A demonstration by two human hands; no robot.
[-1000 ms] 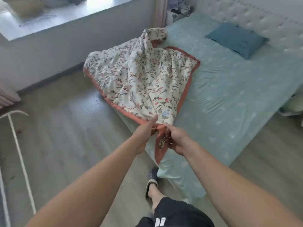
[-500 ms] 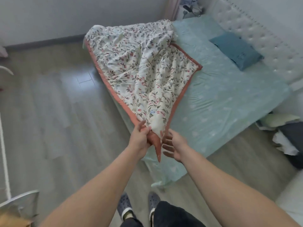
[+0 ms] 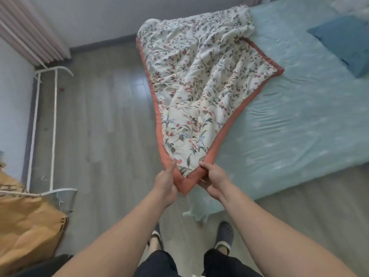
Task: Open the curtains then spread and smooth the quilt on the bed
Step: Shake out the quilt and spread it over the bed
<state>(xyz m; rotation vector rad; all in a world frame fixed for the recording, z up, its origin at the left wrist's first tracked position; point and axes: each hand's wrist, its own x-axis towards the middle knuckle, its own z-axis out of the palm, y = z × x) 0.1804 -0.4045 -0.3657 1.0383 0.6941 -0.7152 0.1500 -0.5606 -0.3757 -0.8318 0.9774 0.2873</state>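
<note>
A white metal rack (image 3: 53, 124) is seen standing on the grey wood-look floor (image 3: 111, 120) at the left, beside a pale wall. An orange-yellow cloth (image 3: 26, 222) is bunched at the lower left, against the rack's foot. Grey clogs (image 3: 225, 233) are worn on the feet at the bottom.

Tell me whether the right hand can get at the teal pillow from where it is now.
Probably not. The right hand is closed on the corner of the floral, orange-bordered quilt at the bed's foot, and the teal pillow lies far up the pale green sheet, seemingly beyond reach.
</note>
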